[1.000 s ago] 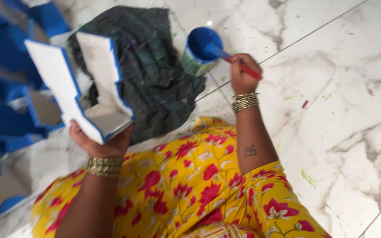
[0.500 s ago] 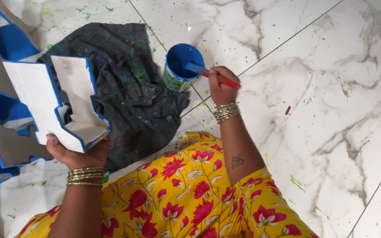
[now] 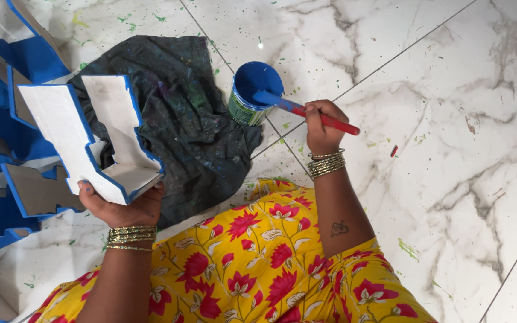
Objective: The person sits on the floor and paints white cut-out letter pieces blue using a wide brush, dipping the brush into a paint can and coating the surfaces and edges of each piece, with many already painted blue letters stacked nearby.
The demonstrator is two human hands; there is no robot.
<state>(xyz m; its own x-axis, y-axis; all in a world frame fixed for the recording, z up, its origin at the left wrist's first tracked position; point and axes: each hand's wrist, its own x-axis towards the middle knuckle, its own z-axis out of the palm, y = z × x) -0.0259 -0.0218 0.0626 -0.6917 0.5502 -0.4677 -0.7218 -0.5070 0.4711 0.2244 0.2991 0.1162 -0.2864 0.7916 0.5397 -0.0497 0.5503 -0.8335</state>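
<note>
Painted pieces [image 3: 7, 119]: blue-edged cutouts lie on the floor at far left.
Left hand [image 3: 121, 206]: closed from below around a white U-shaped cutout [image 3: 88, 137] with blue edges, holding it up just as it did a second ago.
Cloth [image 3: 192, 119]: dark, paint-speckled, spread on the marble floor [image 3: 450, 119] behind the cutout.
Paint tin [image 3: 254, 93]: open, blue inside, just beside the cloth.
Right hand [image 3: 321, 125]: fingers pinched on a red-handled brush [image 3: 306, 110]; its blue tip, lifted earlier, now rests at the tin's rim.

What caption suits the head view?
Right hand dips a red brush into a blue paint tin; left hand holds a blue-edged white cutout.
</note>
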